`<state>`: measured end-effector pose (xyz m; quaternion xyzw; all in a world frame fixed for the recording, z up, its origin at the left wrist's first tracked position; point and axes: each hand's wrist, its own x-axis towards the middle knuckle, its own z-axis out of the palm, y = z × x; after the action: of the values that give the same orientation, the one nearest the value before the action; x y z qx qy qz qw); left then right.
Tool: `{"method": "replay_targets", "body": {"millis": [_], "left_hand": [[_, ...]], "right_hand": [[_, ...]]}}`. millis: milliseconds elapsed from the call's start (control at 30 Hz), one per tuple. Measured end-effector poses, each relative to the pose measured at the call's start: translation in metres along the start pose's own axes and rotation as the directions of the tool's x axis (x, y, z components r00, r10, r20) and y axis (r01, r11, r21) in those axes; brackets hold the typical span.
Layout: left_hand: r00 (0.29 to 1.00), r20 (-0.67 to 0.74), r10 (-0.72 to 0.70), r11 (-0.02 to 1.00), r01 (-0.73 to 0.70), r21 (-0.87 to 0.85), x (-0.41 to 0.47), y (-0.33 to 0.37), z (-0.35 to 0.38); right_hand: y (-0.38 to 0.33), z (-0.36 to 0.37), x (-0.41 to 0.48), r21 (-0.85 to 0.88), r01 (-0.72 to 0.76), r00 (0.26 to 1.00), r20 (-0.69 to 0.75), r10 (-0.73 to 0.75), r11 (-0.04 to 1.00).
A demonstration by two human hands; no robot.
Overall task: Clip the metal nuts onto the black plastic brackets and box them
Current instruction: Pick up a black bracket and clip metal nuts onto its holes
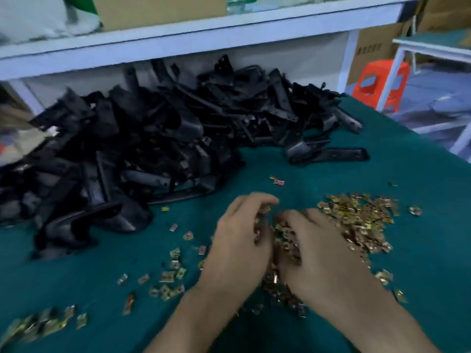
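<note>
Gold metal nuts (pixel 356 222) in curled left hand (pixel 238 242) and curled right hand (pixel 314 247)

Gold metal nuts (pixel 356 220) lying loose, scattered across the near green table (pixel 420 174); black brackets (pixel 153 138) sitting heaped behind.

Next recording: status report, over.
Left hand curled round metal nuts; right hand on the pile, grip unclear. Black brackets heaped behind, untouched. Nothing blocking.
</note>
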<state>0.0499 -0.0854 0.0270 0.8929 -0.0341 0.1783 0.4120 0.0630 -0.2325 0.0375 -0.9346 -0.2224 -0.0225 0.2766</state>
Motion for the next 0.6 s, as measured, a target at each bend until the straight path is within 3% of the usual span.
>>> {"method": "replay_targets", "body": {"millis": [100, 200, 333, 433, 600], "left_hand": [[0.982, -0.127, -0.137, 0.951, 0.167, 0.260, 0.011, -0.062, -0.048], [0.946, -0.171, -0.276, 0.750, 0.323, 0.577, 0.022, -0.112, -0.085], [0.904, -0.078, -0.420, 0.568, 0.330, 0.754, 0.034, -0.142, -0.091], [0.917, -0.105, -0.384, 0.467, 0.291, 0.835, 0.033, -0.150, -0.084], [0.931, -0.131, -0.341, 0.479, 0.292, 0.828, 0.036, -0.152, -0.086]], "right_hand": [[-0.027, 0.020, 0.041, -0.186, 0.126, 0.930, 0.364, -0.051, 0.975], [-0.041, 0.028, 0.070, -0.252, 0.197, 0.792, 0.611, -0.003, 0.948], [-0.042, 0.039, 0.085, -0.221, 0.259, 0.767, 0.639, -0.061, 0.940], [-0.035, 0.040, 0.093, -0.129, 0.252, 0.755, 0.646, -0.112, 0.959], [-0.021, 0.043, 0.103, -0.032, 0.310, 0.757, 0.612, -0.227, 0.950]]}}
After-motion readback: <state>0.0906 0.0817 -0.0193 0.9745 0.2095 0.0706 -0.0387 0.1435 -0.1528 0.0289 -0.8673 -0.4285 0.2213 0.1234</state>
